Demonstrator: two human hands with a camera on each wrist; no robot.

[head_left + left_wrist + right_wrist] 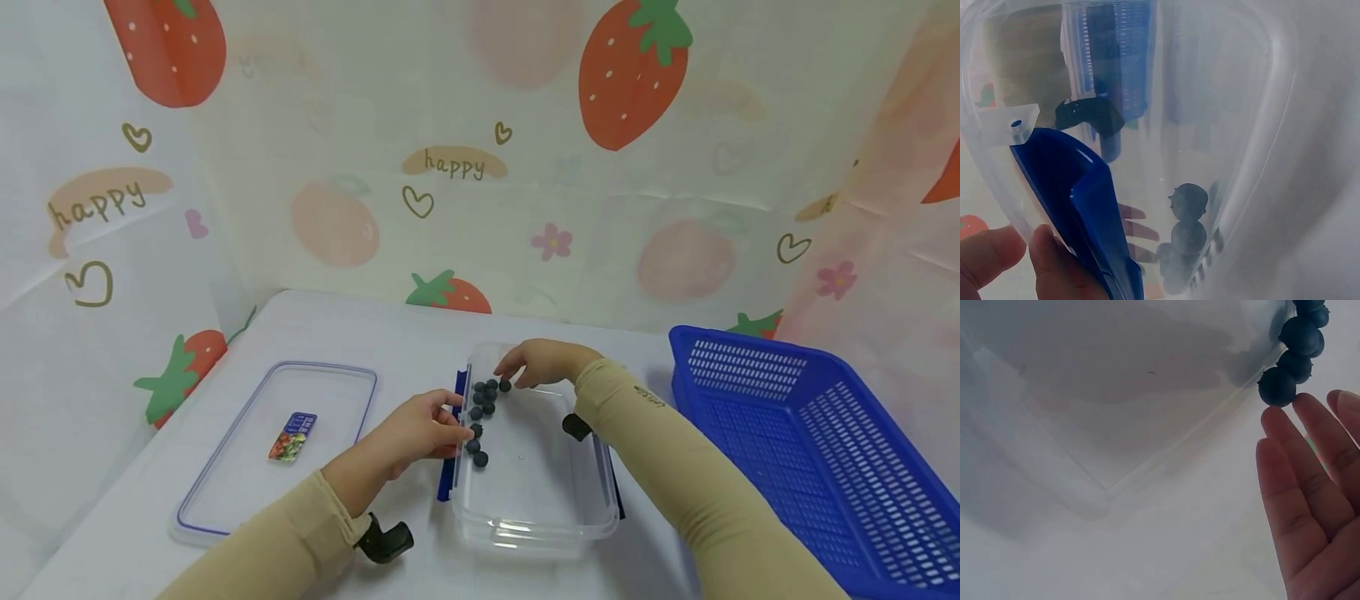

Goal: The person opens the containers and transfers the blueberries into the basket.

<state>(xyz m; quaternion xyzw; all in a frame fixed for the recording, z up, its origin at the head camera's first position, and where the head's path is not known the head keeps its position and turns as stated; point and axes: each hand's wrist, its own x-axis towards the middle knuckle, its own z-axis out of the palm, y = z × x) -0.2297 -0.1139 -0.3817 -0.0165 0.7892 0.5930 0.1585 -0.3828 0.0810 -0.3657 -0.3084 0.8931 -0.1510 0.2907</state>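
Note:
A clear plastic storage box (540, 467) stands lidless, with several blueberries (481, 459) bunched along its left side. My left hand (423, 427) grips the box's left rim, thumb and fingers beside a blue latch (1060, 181) that hangs folded outward. Through the clear wall, the left wrist view shows several blueberries stacked in a row. My right hand (543, 362) reaches over the far end of the box. Its fingers (1310, 481) are extended and slightly spread, fingertips right at the nearest blueberry (1277, 386).
To the left lies the clear lid (330, 467) with a blue seal, and a small printed packet (293, 437) is on it. A blue plastic basket (795, 467) stands at the right. A fruit-patterned curtain (465, 225) hangs behind the white table (405, 333).

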